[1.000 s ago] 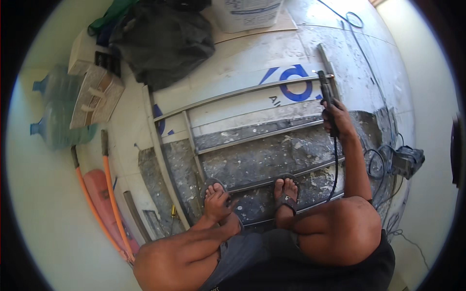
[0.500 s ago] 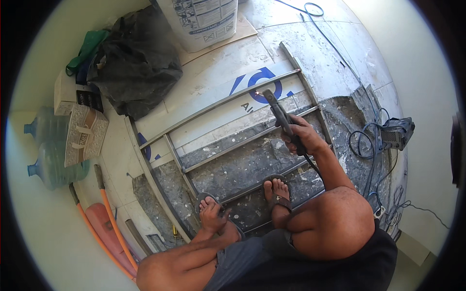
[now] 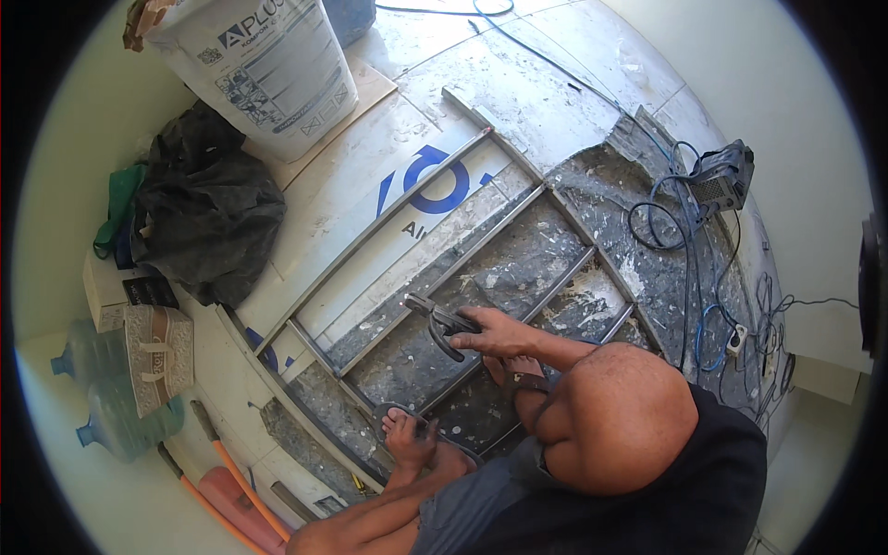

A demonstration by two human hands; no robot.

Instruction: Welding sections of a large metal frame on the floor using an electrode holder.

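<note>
My right hand (image 3: 490, 333) grips a black welding electrode holder (image 3: 439, 322) above the middle of a metal frame (image 3: 490, 236). Its jaw end points up and left, and a lever stands out from its body. A small pale spot shows at the jaws; whether a rod is clamped there is too small to tell. Thin bars join the frame in a ladder shape, lying on the floor under and in front of my feet. My left hand (image 3: 412, 449) rests at my sandalled left foot, its fingers loosely bent with nothing visible in them.
A welding machine (image 3: 721, 190) with coiled cables stands at the right, by a white power socket (image 3: 737, 340). At the left are a white sack (image 3: 268, 83), a black plastic bag (image 3: 208, 217), clear water bottles (image 3: 129, 416) and orange-handled tools (image 3: 236, 481). A dirty grey sheet (image 3: 592, 166) lies under the frame.
The electrode holder has come back toward me and left from the far bar, and its lever now stands apart. The glow at its tip has faded. The view has shifted; my left hand stays at the foot.
</note>
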